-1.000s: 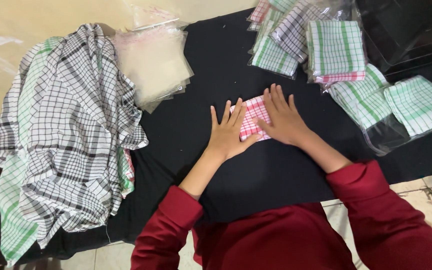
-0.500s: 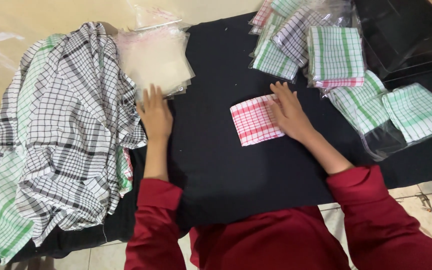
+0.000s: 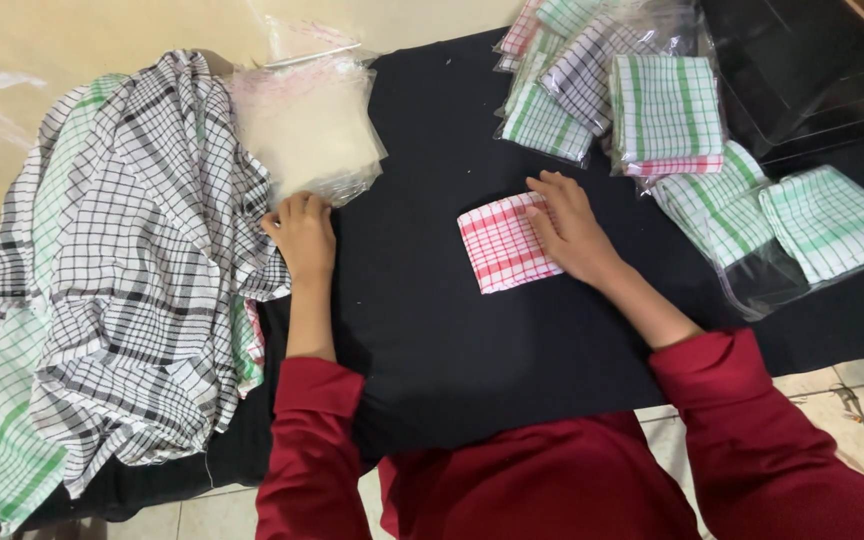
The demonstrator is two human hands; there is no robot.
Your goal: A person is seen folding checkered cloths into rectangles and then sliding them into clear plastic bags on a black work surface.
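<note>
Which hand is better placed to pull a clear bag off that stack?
Left. The left hand already touches the stack of clear bags, while the right hand presses on the folded red checked cloth.

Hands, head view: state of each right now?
Left hand: open, fingertips on the stack of clear plastic bags, holding nothing.
Right hand: open, flat on the folded red checked cloth.

left hand (image 3: 302, 232) moved off red checked cloth (image 3: 504, 242), now touching stack of clear bags (image 3: 309, 130)
</note>
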